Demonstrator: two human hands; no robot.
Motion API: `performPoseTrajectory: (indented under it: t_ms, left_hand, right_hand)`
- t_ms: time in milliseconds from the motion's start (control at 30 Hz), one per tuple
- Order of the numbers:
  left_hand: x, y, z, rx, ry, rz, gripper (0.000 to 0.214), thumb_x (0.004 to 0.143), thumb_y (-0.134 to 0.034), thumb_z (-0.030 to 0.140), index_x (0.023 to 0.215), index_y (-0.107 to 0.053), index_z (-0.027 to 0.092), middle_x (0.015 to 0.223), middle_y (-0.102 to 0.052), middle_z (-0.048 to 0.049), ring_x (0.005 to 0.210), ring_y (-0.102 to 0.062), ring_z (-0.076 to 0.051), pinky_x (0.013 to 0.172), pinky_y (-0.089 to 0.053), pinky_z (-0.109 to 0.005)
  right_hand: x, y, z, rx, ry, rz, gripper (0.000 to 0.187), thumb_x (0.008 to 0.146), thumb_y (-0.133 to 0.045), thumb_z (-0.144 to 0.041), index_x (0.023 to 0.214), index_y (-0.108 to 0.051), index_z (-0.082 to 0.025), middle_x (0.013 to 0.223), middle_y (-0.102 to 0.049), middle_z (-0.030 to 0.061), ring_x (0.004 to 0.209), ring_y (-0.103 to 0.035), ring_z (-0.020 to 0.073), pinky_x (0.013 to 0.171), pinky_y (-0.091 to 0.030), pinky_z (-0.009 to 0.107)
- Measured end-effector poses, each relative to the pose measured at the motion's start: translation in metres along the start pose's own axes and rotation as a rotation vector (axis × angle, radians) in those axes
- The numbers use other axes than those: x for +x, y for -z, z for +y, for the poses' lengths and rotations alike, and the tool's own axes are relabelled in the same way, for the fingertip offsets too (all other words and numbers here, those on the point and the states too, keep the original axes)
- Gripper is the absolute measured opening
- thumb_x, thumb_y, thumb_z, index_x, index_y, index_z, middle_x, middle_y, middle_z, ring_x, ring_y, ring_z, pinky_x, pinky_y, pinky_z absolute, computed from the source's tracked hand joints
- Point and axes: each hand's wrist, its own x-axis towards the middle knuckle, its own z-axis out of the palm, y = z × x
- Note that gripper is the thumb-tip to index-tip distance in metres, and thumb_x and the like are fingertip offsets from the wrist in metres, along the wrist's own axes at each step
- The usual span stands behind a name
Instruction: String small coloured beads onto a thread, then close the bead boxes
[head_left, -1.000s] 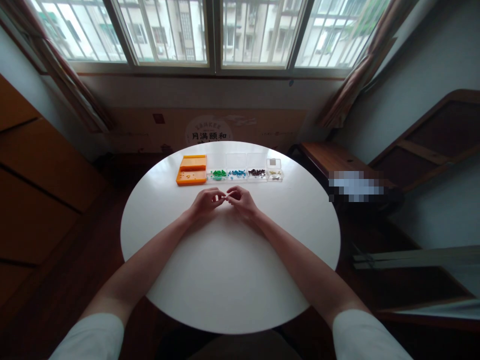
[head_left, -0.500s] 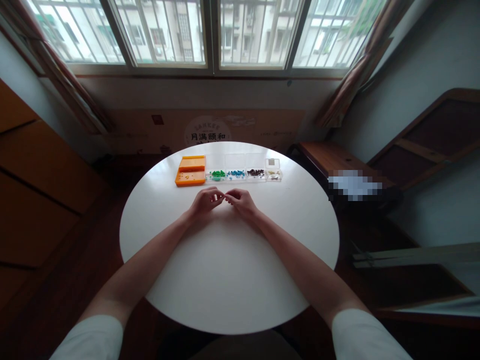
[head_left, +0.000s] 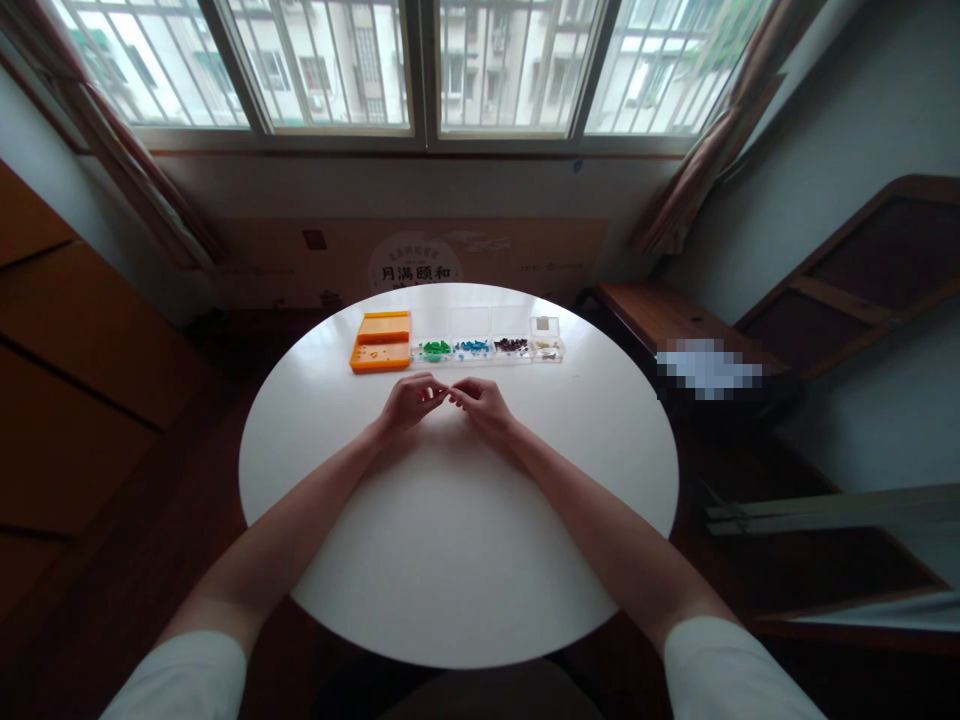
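Note:
My left hand and my right hand meet over the white table, fingertips pinched together. Whatever lies between the fingers is too small to make out. Just beyond them stands a row of clear plastic boxes with their lids raised: one holds small green pieces, one blue pieces, one dark brown pieces. At the row's right end, a smaller clear box contains pale bits. An orange case lies open to the left, with a few tiny pieces inside.
The round white table stands below a barred window. A wooden bench with a blurred pale item is off to the right. Behind the table leans a printed cardboard panel; an orange-brown cabinet is at left.
Almost nothing differs. Both hands keep their pinch in the same spot, with at most a slight shift of the fingers.

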Motion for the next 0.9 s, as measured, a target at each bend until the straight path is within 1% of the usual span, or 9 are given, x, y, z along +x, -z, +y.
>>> performPoseTrajectory:
  t_ms: [233,600,767,900]
  left_hand:
    - [0.0,-0.0006,0.0008,-0.045,0.038,-0.002,0.018,0.08,-0.06,0.03,0.077,-0.069,0.015,0.064,-0.058,-0.0009,0.053,-0.048,-0.007,0.05,-0.041,-0.019]
    - [0.0006,-0.0016,-0.0004,-0.044,0.042,0.001,0.023,0.082,-0.057,0.034,0.076,-0.068,0.015,0.064,-0.059,-0.0019,0.052,-0.049,-0.008,0.05,-0.041,-0.02]
    - [0.0003,-0.0016,-0.0006,-0.035,0.04,0.002,0.024,0.081,-0.058,0.036,0.075,-0.068,0.015,0.062,-0.059,-0.0019,0.052,-0.049,-0.008,0.05,-0.041,-0.019]
    - [0.0002,-0.0015,-0.0001,-0.046,0.056,-0.001,0.023,0.08,-0.059,0.035,0.075,-0.069,0.014,0.063,-0.059,-0.0019,0.052,-0.049,-0.008,0.049,-0.04,-0.019]
  right_hand:
    - [-0.001,0.0012,-0.0023,0.028,-0.008,0.011,0.03,0.071,-0.066,-0.043,0.077,-0.066,-0.013,0.067,-0.065,0.0046,0.059,-0.057,0.0126,0.057,-0.045,0.025]
    - [-0.001,0.0016,-0.0026,0.019,0.002,0.01,0.03,0.072,-0.064,-0.043,0.076,-0.066,-0.014,0.067,-0.065,0.0047,0.06,-0.057,0.0128,0.057,-0.045,0.026]
    - [-0.0016,0.0009,-0.0066,0.019,-0.007,0.018,0.031,0.071,-0.065,-0.045,0.075,-0.065,-0.014,0.066,-0.065,0.0044,0.059,-0.057,0.0127,0.057,-0.045,0.026]
    - [-0.0013,0.0008,-0.0047,0.033,-0.009,0.013,0.031,0.071,-0.065,-0.044,0.076,-0.065,-0.014,0.066,-0.065,0.0045,0.059,-0.057,0.0126,0.057,-0.046,0.026]
